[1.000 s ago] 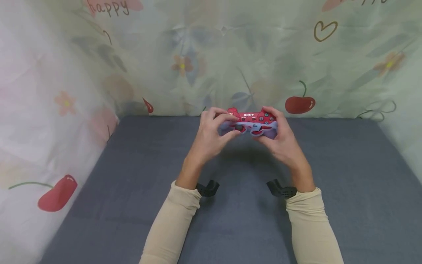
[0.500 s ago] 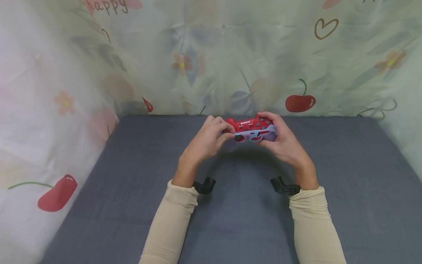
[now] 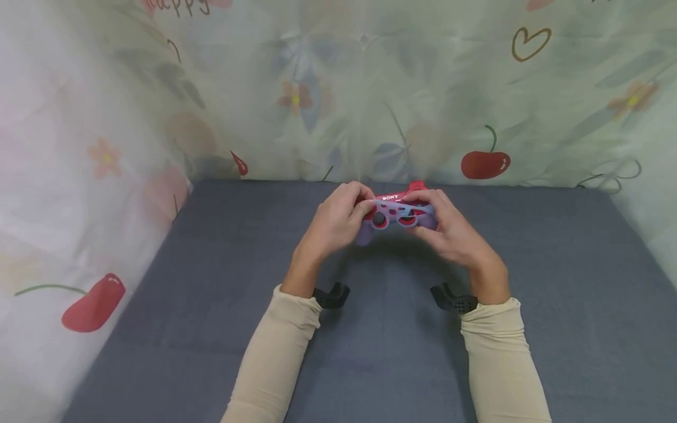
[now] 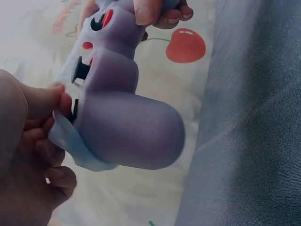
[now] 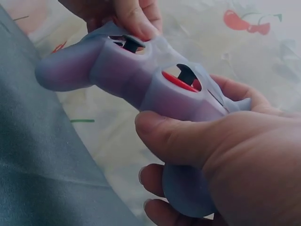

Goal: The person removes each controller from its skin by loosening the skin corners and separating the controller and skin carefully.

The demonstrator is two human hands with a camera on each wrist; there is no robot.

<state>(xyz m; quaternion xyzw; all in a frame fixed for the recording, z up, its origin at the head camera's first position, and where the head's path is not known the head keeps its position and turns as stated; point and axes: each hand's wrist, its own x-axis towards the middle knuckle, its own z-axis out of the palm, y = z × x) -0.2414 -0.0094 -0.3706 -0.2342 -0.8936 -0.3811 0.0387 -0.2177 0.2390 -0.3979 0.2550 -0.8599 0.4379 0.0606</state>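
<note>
Since a second ago the lilac silicone cover (image 3: 394,216) has crept further over the red controller (image 3: 398,198), held above the grey bench (image 3: 158,329); left hand (image 3: 334,226) pinches its edge, right hand (image 3: 449,235) clamps the handle; uneven pulling could tear or misalign the holes.

red controller (image 3: 398,198) – lilac skin (image 3: 394,218), cherry-print cloth (image 3: 483,161)

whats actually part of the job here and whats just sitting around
In hand:
- red game controller, held above the table by both hands
- lilac silicone cover, partly over the controller
- left hand, pinching the cover's edge
- right hand, gripping the other end

Just there:
- grey table cloth
- cherry-print curtain behind and at the left
</note>
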